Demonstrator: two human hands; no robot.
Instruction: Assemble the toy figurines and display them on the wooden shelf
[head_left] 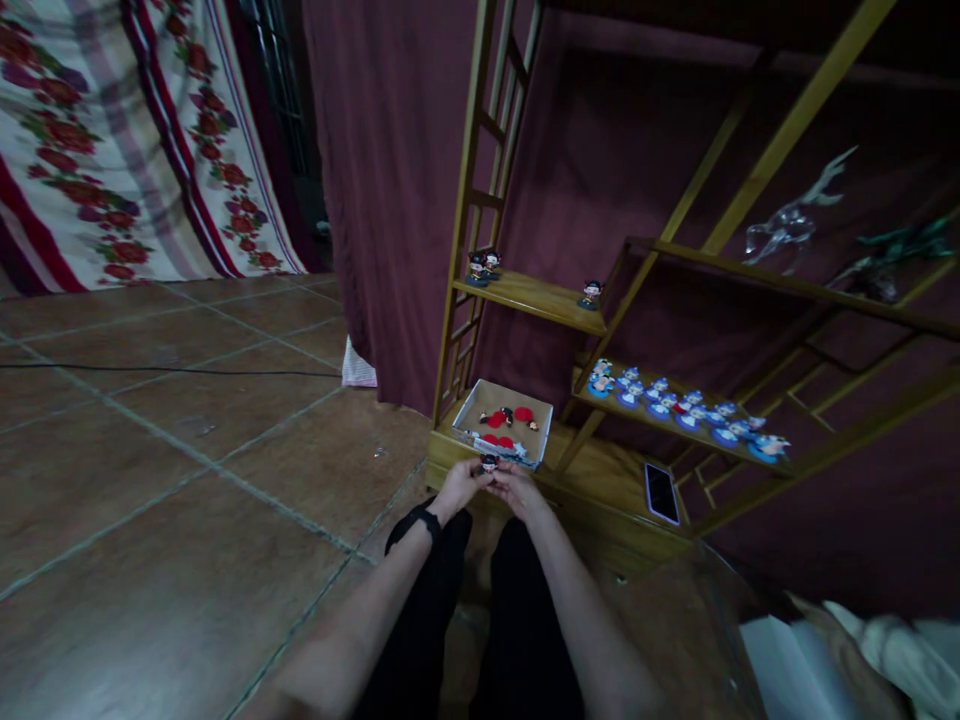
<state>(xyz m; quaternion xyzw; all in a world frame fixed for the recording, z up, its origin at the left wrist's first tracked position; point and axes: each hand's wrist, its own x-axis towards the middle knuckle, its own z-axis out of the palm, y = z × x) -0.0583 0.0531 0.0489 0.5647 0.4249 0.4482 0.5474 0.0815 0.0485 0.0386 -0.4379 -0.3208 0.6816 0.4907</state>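
Observation:
Both my hands meet just in front of a cardboard box (480, 400) on the lowest wooden shelf. My left hand (463, 482) and my right hand (517, 488) are closed together on one small dark-haired figurine (489, 463), held over the box's near edge. The box holds red round bases (523, 413) and a few small figurine parts. My left wrist wears a black band. My knees in black trousers are below the hands.
A wooden shelf unit (525, 292) stands against a maroon curtain. Its upper shelf carries three dark-haired figurines (483, 266); a lower shelf holds a row of several blue-and-white figurines (679, 405). A phone (661, 492) lies on the bottom shelf. Tiled floor spreads left.

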